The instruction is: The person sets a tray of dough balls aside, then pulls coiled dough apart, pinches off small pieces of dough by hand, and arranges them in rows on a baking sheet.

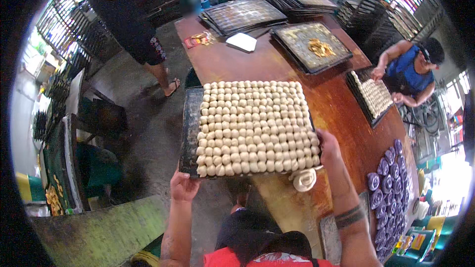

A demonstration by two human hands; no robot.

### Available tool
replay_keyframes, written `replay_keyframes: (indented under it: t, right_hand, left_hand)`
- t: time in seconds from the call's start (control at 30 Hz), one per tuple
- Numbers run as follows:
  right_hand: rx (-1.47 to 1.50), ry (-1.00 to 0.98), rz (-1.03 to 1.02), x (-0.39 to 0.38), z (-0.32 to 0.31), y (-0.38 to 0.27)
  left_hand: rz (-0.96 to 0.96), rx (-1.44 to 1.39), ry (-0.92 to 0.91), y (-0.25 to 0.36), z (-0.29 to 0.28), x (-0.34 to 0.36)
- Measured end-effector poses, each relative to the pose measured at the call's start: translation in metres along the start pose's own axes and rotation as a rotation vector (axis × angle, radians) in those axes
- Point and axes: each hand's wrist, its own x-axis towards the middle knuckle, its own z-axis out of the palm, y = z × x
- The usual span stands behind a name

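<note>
Both my hands hold a dark baking tray in front of me, partly over the table's edge. Rows of pale dough balls cover most of it, leaving a bare strip along its left side. My left hand grips the near left corner, fingers partly under the rim. Around the right edge, my right hand is closed, its fingertips mostly hidden. A coil of pale dough lies on the table just beyond the tray's near right corner.
The brown table bears stacked trays, a tray with brown pieces, a white square item and purple dough spirals. A co-worker handles another dough-filled tray. Another person stands left. A greenish board lies near left.
</note>
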Motion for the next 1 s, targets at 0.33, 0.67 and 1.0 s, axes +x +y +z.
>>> replay_keyframes:
  t: [0.33, 0.67, 1.0]
  right_hand:
    - [-0.344, -0.252, 0.025, 0.2, 0.102, -0.087]
    - [-0.325, -0.199, -0.276, 0.175, 0.105, -0.081]
    - [-0.225, -0.279, 0.0, 0.134, 0.16, 0.008]
  left_hand:
    - [0.161, -0.147, 0.168, -0.003, -0.021, 0.133]
    - [0.224, -0.197, 0.318, -0.022, -0.013, 0.234]
    - [0.225, -0.249, 0.292, -0.033, -0.023, 0.247]
